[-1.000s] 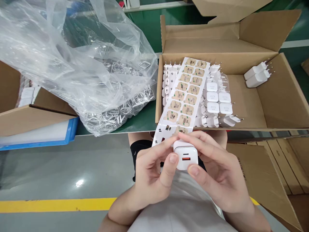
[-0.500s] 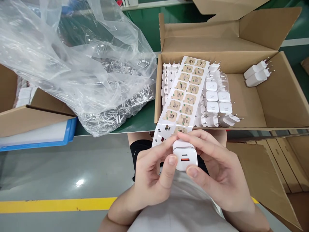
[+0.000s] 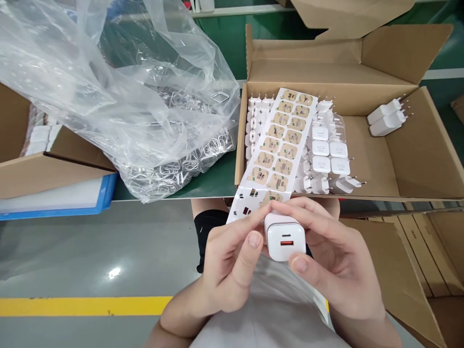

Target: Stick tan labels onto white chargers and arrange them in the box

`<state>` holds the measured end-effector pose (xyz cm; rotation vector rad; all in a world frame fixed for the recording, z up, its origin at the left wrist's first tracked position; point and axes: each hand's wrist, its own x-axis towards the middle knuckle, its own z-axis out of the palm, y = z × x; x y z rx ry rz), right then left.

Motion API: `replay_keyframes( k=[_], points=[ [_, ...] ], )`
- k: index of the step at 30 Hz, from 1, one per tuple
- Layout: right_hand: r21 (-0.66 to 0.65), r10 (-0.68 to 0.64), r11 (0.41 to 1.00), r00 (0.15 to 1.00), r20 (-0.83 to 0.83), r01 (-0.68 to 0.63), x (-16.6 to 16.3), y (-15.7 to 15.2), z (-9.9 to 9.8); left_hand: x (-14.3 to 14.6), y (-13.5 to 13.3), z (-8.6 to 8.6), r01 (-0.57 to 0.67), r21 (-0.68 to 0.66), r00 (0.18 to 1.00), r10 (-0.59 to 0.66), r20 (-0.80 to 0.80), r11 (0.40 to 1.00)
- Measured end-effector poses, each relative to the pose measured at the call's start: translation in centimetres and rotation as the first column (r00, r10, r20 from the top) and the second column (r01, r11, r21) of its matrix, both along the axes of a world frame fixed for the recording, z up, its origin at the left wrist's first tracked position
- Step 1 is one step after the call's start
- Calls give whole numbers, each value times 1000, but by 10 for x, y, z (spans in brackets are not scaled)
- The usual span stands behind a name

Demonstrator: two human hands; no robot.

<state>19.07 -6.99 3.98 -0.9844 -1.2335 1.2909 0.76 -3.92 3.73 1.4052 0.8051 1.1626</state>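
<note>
I hold a white USB charger (image 3: 285,239) between both hands, close to my body, its port face with an orange socket turned towards me. My left hand (image 3: 226,263) pinches its left side with thumb and forefinger. My right hand (image 3: 333,261) grips its right side, thumb under the face and fingers over the top. A long white sticker sheet (image 3: 278,154) with tan labels runs from just behind the charger up into the open cardboard box (image 3: 402,159).
The box holds rows of white chargers (image 3: 328,154), with two more chargers (image 3: 386,117) at its far right. A clear plastic bag (image 3: 119,96) of transparent covers lies at left on the green table (image 3: 213,179). Further cardboard boxes (image 3: 39,164) stand at left and at lower right.
The charger has tilted a little, showing its port face more squarely. Both hands keep their hold. The view has shifted slightly.
</note>
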Motion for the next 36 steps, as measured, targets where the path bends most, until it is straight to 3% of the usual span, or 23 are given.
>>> replay_keyframes(
  k=[16, 25, 36],
  points=[
    [-32, 15, 999, 996, -91, -18, -1, 10, 5, -1, -1, -1, -59, 135, 998, 59, 1, 989],
    [57, -23, 998, 989, 146, 15, -5, 1, 5, -3, 2, 2, 0, -40, 1000, 0, 8, 999],
    [88, -32, 996, 983, 182, 16, -6, 5, 12, 1, 1, 7, -78, 102, 988, 91, -128, 992]
  ],
)
